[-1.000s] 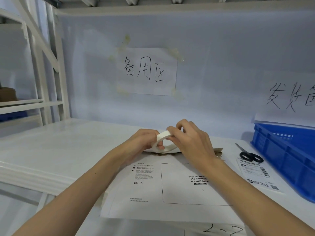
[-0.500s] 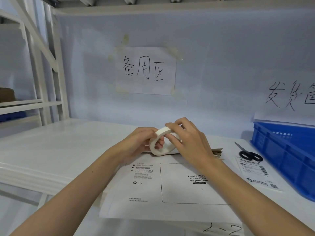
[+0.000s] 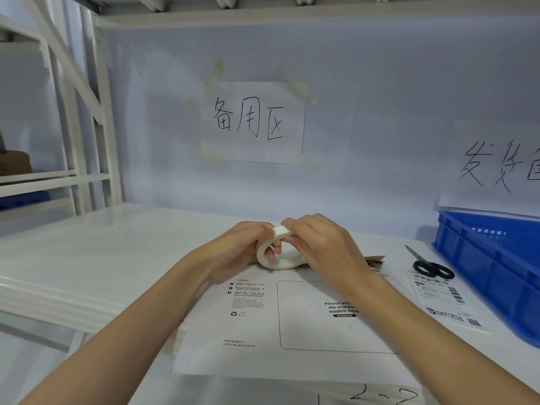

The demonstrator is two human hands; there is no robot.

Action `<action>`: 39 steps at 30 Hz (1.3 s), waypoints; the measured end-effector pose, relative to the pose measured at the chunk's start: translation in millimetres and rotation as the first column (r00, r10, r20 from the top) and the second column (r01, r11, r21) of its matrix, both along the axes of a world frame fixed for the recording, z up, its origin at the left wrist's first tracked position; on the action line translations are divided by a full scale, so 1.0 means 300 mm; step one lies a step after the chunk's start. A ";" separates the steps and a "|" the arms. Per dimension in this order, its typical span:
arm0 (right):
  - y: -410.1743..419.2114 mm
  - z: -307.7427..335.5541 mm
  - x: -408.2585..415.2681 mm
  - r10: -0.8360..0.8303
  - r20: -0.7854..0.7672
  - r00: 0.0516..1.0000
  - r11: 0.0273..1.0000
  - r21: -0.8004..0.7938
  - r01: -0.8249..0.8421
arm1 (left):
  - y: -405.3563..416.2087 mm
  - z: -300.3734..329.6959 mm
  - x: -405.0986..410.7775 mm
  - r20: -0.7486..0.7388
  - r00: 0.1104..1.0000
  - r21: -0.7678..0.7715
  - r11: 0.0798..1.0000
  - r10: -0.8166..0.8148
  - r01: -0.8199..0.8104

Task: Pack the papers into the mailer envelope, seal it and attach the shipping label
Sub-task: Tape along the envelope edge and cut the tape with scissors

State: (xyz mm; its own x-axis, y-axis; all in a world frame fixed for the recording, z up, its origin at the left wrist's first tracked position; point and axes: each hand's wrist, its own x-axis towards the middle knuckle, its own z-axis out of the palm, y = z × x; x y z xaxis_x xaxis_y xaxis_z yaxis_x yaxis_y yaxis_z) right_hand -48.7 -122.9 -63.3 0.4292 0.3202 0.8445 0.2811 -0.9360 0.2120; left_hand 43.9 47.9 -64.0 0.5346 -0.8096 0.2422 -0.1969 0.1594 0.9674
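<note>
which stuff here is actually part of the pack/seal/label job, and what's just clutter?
In use: tape roll, held by left hand and right hand; mailer envelope; shipping label; possibly the scissors.

Lying about: blue crate, handwritten wall sign, cardboard box on the left shelf.

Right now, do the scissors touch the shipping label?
Touching: the head view shows the scissors with their black handles lying over the top edge of the shipping label.

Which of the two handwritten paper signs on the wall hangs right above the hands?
The white paper sign with three black characters, taped mid-wall. The other handwritten sign hangs farther right, above the blue plastic crate, cut off by the picture's edge.
</note>
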 end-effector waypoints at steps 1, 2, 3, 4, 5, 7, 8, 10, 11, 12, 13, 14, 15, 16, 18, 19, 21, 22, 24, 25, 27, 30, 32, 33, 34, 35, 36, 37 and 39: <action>-0.001 0.003 -0.004 -0.007 -0.023 1.000 1.000 0.024 0.007 | 0.001 0.001 0.001 -0.010 1.000 -0.011 1.000 -0.008 0.007; -0.001 0.005 -0.008 -0.010 -0.063 0.998 0.998 0.063 0.014 | 0.002 0.001 0.003 -0.015 1.000 -0.017 1.000 -0.011 0.011; 0.001 0.006 -0.012 -0.004 -0.124 0.992 0.993 0.118 0.019 | 0.004 0.000 0.004 -0.015 1.000 -0.020 1.000 -0.010 0.010; 0.005 0.008 -0.016 0.017 -0.203 0.979 0.981 0.192 0.022 | 0.005 0.000 0.006 -0.011 1.000 -0.022 1.000 0.000 0.000; 0.013 0.010 -0.020 0.056 -0.279 0.959 0.960 0.278 0.025 | 0.006 0.001 0.008 -0.004 1.000 -0.022 1.000 0.020 -0.020; 0.034 0.016 -0.025 0.164 -0.363 0.917 0.894 0.449 0.018 | 0.008 0.006 0.008 0.030 0.996 -0.020 0.996 0.089 -0.088; 0.044 0.022 -0.025 0.218 -0.372 0.902 0.856 0.516 0.006 | 0.009 0.009 0.009 0.057 0.989 -0.025 0.991 0.134 -0.132; 0.058 0.033 -0.025 0.279 -0.357 0.891 0.801 0.599 -0.011 | 0.008 0.011 0.013 0.114 0.969 -0.045 0.976 0.219 -0.215; 0.061 0.036 -0.025 0.290 -0.349 0.891 0.785 0.619 -0.013 | 0.008 0.009 0.017 0.139 0.959 -0.059 0.969 0.247 -0.241; 0.062 0.037 -0.023 0.294 -0.346 0.891 0.774 0.633 -0.010 | 0.007 0.008 0.021 0.156 0.951 -0.072 0.964 0.266 -0.257; 0.062 0.038 -0.022 0.296 -0.346 0.890 0.765 0.644 -0.004 | 0.006 0.006 0.022 0.157 0.947 -0.085 0.960 0.279 -0.268; 0.062 0.039 -0.021 0.293 -0.347 0.891 0.758 0.652 0.005 | 0.003 0.005 0.025 0.145 0.946 -0.097 0.955 0.291 -0.279; 0.062 0.040 -0.020 0.283 -0.342 0.896 0.756 0.654 0.011 | -0.001 0.004 0.027 0.124 0.944 -0.108 0.950 0.305 -0.293; 0.062 0.040 -0.019 0.271 -0.329 0.905 0.758 0.652 0.010 | -0.007 0.004 0.028 0.093 0.941 -0.124 0.942 0.325 -0.313; 0.072 0.047 -0.021 0.259 -0.283 0.923 0.759 0.651 -0.013 | -0.014 0.006 0.032 0.020 0.928 -0.162 0.917 0.373 -0.365; 0.079 0.051 -0.024 0.263 -0.256 0.930 0.752 0.658 -0.031 | -0.014 0.009 0.032 0.002 0.915 -0.170 0.902 0.403 -0.396; 0.093 0.060 -0.030 0.283 -0.203 0.937 0.727 0.683 -0.071 | -0.010 0.014 0.027 0.006 0.904 -0.163 0.892 0.427 -0.421; 0.099 0.064 -0.033 0.293 -0.182 0.939 0.715 0.693 -0.089 | -0.007 0.013 0.028 0.010 0.910 -0.158 0.899 0.415 -0.408; 0.104 0.070 -0.037 0.302 -0.152 0.941 0.714 0.691 -0.117 | -0.003 0.012 0.027 0.009 0.932 -0.155 0.921 0.363 -0.357; 0.105 0.070 -0.038 0.295 -0.140 0.945 0.726 0.676 -0.126 | 0.001 0.013 0.024 0.025 0.941 -0.146 0.932 0.339 -0.332; 0.101 0.066 -0.040 0.269 -0.109 0.957 0.765 0.628 -0.144 | 0.005 0.017 0.016 0.074 0.945 -0.100 0.945 0.320 -0.312; 0.090 0.049 -0.036 0.238 -0.088 0.967 0.849 0.502 -0.163 | 0.007 0.029 -0.002 0.064 0.949 -0.015 0.951 0.309 -0.308; 0.085 0.034 -0.027 0.231 -0.115 0.966 0.878 0.452 -0.157 | 0.006 0.033 -0.007 0.011 0.973 -0.024 0.973 0.231 -0.230; 0.085 0.028 -0.021 0.230 -0.136 0.964 0.886 0.440 -0.150 | 0.005 0.035 -0.009 -0.038 0.983 -0.057 0.982 0.180 -0.182; 0.085 0.022 -0.015 0.229 -0.171 0.958 0.891 0.433 -0.136 | 0.005 0.034 -0.006 -0.081 0.987 -0.090 0.985 0.142 -0.149; 0.084 0.018 -0.010 0.228 -0.214 0.950 0.896 0.427 -0.119 | 0.004 0.033 -0.001 -0.101 0.987 -0.112 0.984 0.125 -0.136; 0.082 0.014 -0.002 0.226 -0.255 0.940 0.905 0.413 -0.105 | 0.000 0.031 0.005 -0.099 0.987 -0.122 0.983 0.127 -0.138; 0.079 0.011 0.005 0.225 -0.288 0.931 0.915 0.391 -0.100 | -0.003 0.028 0.008 -0.087 0.987 -0.125 0.981 0.138 -0.149; 0.074 0.005 0.017 0.218 -0.321 0.922 0.933 0.347 -0.100 | -0.011 0.021 0.013 -0.055 0.982 -0.121 0.975 0.182 -0.187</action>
